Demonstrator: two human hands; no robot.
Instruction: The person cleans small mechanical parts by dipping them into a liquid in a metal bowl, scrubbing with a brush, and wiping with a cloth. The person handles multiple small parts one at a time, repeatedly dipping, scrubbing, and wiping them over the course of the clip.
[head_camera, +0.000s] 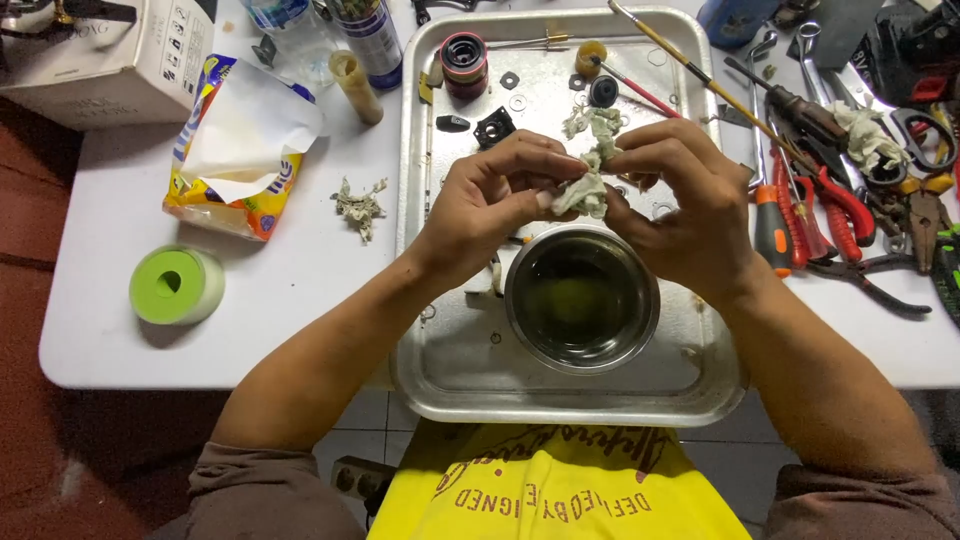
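Here, in the head view, both hands meet over the middle of a metal tray (425, 330) that rests on a white tabletop (300, 290). The left hand (490, 200) pinches a crumpled, soiled wad of tissue (590, 185) between thumb and fingertips; the right hand (675, 205) grips the same wad from the 3 o'clock side, its fingers curled around it. The wad hangs just above a round steel bowl (582, 298), which sits in the tray at 6 o'clock from the hands and holds a dark greenish liquid.

At 12 o'clock within the tray lie small black parts, washers and a red-and-black cylindrical part (464, 65). A thin brush (690, 72) crosses the tray's 1 o'clock corner.

At 3 o'clock, outside the tray, lies a heap of hand tools, including red-handled pliers (835, 215) and a screwdriver (772, 225).

At 9 o'clock on the tabletop lie a scrap of dirty tissue (360, 207), an opened tissue packet (240, 150) and a green roll of tape (177, 285). A cardboard box (110, 55) sits at 10 o'clock.
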